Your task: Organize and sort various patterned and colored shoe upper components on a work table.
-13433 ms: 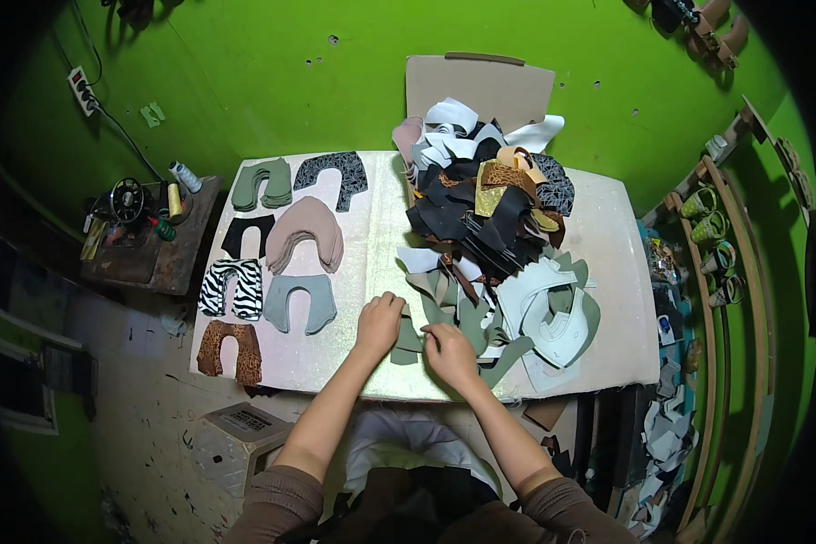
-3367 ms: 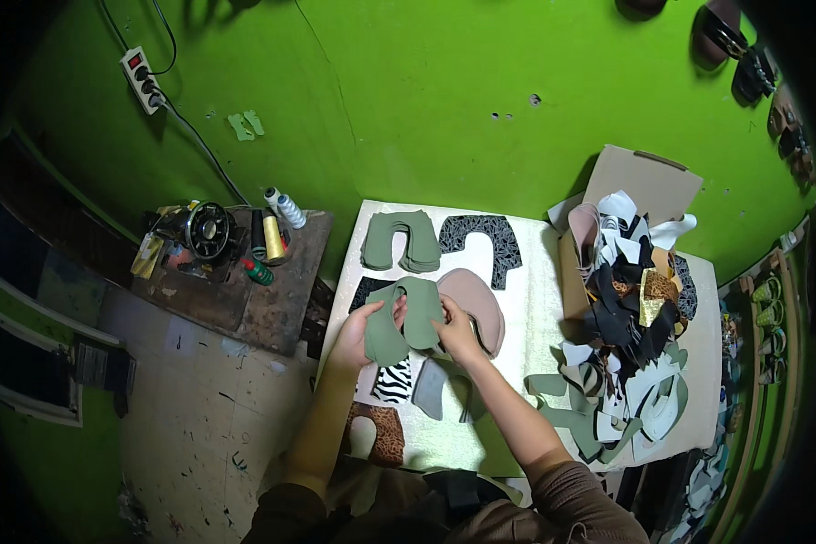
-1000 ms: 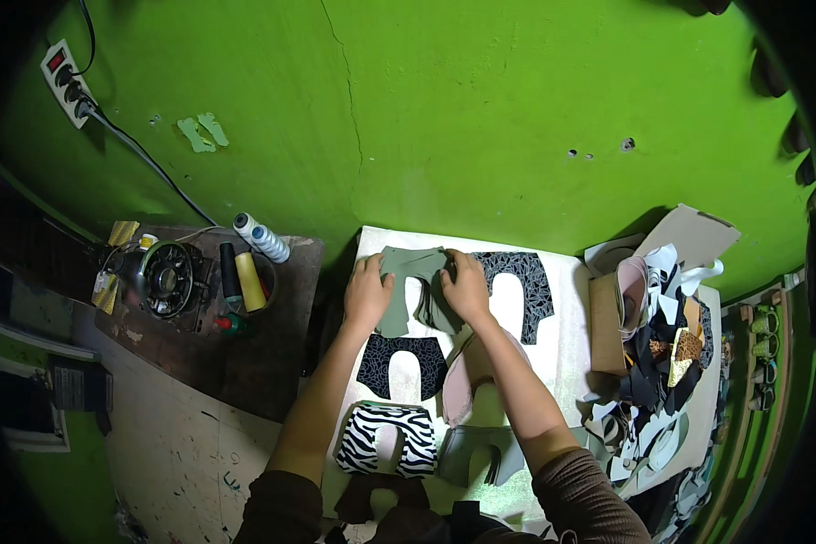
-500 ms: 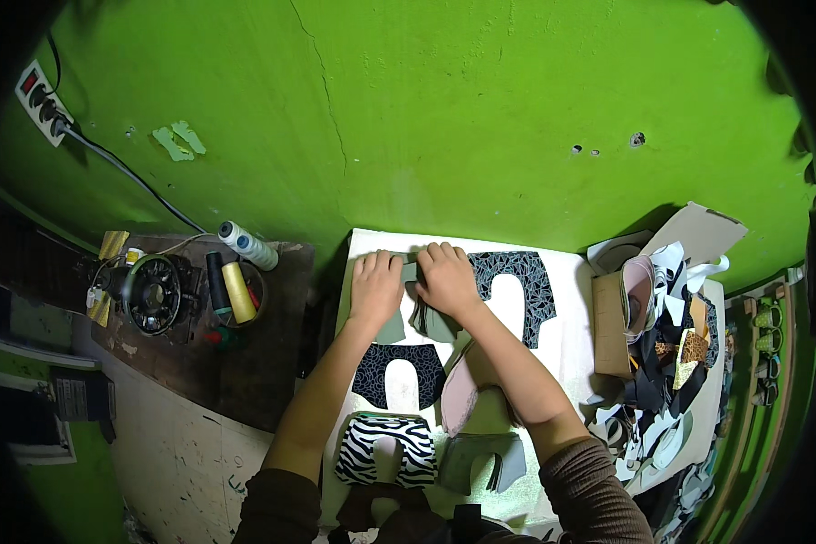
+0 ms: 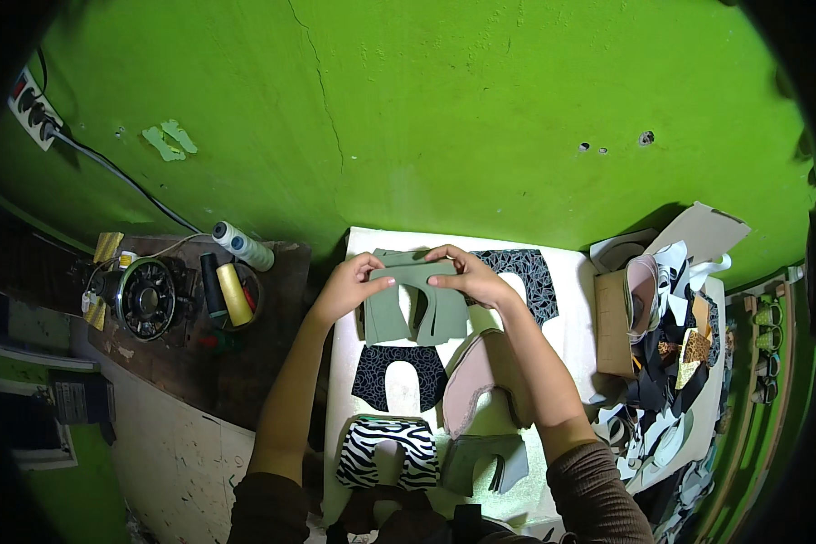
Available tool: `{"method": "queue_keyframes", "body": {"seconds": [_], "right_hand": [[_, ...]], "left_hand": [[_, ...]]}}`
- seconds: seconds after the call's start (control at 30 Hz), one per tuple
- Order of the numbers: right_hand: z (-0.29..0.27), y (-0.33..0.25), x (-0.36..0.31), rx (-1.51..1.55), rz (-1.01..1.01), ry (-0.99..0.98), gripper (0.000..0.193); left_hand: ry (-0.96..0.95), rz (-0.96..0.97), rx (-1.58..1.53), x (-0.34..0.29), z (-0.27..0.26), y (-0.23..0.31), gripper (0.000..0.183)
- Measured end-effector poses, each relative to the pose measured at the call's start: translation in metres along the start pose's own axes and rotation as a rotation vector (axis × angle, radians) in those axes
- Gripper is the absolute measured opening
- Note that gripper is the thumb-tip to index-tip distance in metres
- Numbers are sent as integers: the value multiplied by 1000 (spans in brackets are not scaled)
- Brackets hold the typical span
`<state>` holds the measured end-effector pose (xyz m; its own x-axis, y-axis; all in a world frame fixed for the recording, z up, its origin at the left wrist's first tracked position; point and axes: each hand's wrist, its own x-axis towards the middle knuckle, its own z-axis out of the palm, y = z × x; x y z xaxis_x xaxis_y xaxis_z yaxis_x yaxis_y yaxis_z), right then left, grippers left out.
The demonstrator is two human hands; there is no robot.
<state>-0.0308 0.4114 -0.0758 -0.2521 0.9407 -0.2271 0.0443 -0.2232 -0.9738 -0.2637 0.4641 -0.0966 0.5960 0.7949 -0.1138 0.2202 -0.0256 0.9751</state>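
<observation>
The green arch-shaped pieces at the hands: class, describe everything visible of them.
The green pieces are thin, matt, fabric-like arches, loosely stacked with edges out of line. Their legs point towards the person. They are at the far end of the white table; any lift is unclear. The left hand and right hand pinch the closed end at either side.

Pretty loaded tabletop: green cutouts near its back-left corner, zebra cutouts along the left edge, scraps toward the right.
</observation>
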Motion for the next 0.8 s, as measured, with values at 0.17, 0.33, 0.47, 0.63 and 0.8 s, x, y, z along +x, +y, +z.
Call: {"method": "queue_keyframes", "body": {"seconds": [0.17,0.33,0.47,0.63,0.8], "right_hand": [[3,-2,8,180,81,135,36],[9,19,16,-651,-185,517,30],[33,24,12,-983,-352,558,34],[55,48,-2,-1300,-303,602,46],[74,63,-17,-1259,-223,585,54]], "left_hand": [[59,-9,-152,10,3,-10,18],[410,100,665,16,32,15,29],[336,272,1060,6,52,11,46],[245,295,1214,-6,52,-13,54],[289,252,1331,-10,60,-19,55]]}}
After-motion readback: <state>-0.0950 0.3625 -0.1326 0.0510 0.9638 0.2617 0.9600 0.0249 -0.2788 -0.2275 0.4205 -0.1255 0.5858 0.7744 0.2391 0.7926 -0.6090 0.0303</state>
